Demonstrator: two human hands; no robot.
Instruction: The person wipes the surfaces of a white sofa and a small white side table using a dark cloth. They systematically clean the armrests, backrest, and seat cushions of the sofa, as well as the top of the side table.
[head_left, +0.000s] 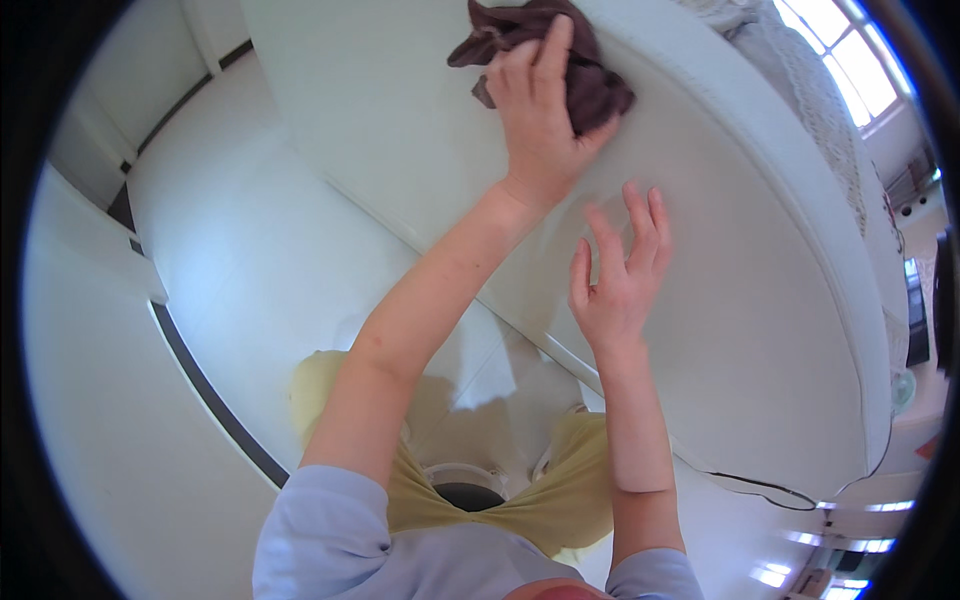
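A crumpled dark brown cloth (596, 90) lies against the smooth pale side of a large white piece of furniture, perhaps the back of a sofa (720, 300). My left hand (536, 112) is on the cloth, fingers spread over it, pressing it to that surface near the upper edge of the view. Lower and to the right, my right hand (622, 270) has its fingers apart and holds nothing. It is close to the same pale surface; whether it touches is unclear.
Lacy fabric (817, 97) covers the furniture's top at the right. A dark cable (772, 495) trails by its lower corner on the light tiled floor (225, 225). A white wall or cabinet with a dark base strip (217, 405) stands at the left. I sit on a low seat (469, 495).
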